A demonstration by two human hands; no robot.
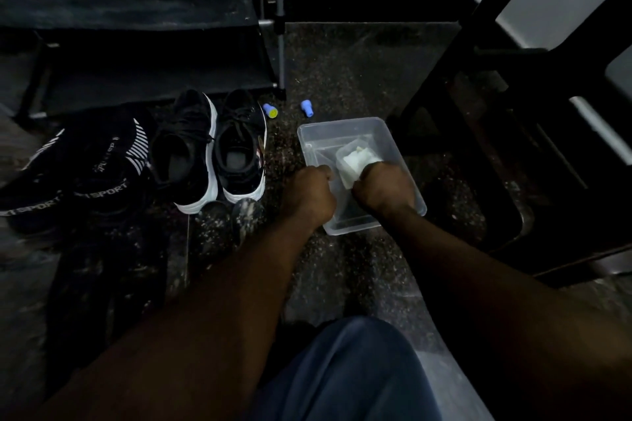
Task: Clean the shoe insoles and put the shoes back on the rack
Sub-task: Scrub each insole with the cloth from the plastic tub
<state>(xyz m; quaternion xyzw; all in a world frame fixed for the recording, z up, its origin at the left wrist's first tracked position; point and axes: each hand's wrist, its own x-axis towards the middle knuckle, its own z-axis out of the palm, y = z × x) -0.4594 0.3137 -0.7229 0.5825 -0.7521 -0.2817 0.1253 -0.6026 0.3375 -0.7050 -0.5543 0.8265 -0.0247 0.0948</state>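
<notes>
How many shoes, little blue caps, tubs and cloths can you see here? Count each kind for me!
Black lace-up sneakers with white soles: 2
Black knit shoes with white stripes: 2
Small blue plastic caps: 2
Clear plastic tub: 1
White cloth, in the tub: 1
Total: 8

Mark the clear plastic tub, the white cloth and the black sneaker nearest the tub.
clear plastic tub (319,142): head view, bare inside, far-left corner.
white cloth (357,159): head view, middle of the cloth.
black sneaker (241,123): head view, on its laces.
</notes>
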